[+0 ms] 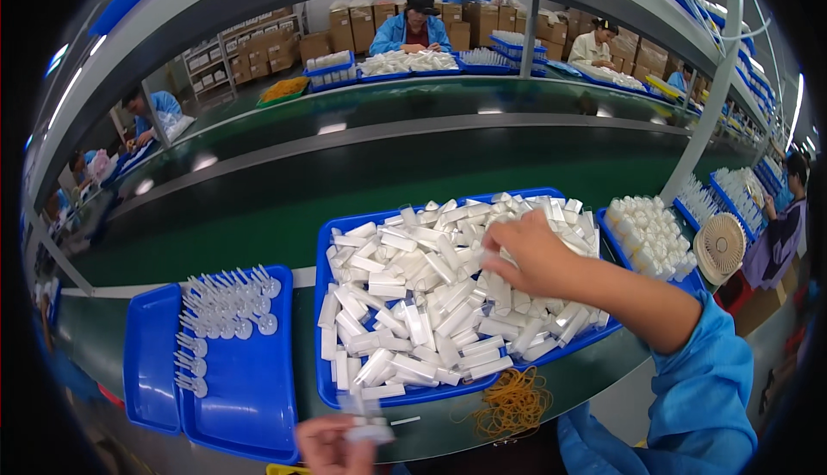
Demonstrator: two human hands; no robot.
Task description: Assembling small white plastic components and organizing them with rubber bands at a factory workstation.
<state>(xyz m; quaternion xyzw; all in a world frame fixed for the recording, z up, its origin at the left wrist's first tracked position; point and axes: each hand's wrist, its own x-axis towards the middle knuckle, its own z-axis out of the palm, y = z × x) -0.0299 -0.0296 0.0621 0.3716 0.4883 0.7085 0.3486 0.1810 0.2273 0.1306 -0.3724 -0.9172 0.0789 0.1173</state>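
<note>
Head view: right hand [527, 255] reaches fwd over the big blue tray [320, 320] in the middle of the table, fingers curled down into the heap of white plastic tubes [405, 303], apparently pinching one or two at the heap's upper right. Can't tell exactly which piece is gripped; fingertips are buried among them. The tubes lie every which way, no common long axis; those under the fingers run roughly diagonal, upper left to lower right.

Left hand [332, 445] sits low at the bottom edge, close to the body, closed around a small clear-white assembled piece [366, 428] held just below the tray's near rim. Blurred, so detail is unclear.

So the heap lies fwd and right of the left hand; right hand is already on it, clearly the nearer one.

To the left, a second blue tray [250, 389] carries rows of white pin-like parts w/ round bases [220, 311]. Orange rubber bands [512, 402] lie on the table beside the big tray's near right corner. Right of that tray, a tray of small white caps [650, 234] and a small fan [719, 247]. Green conveyor belt [345, 182] runs beyond; other workers in blue sit across it.
</note>
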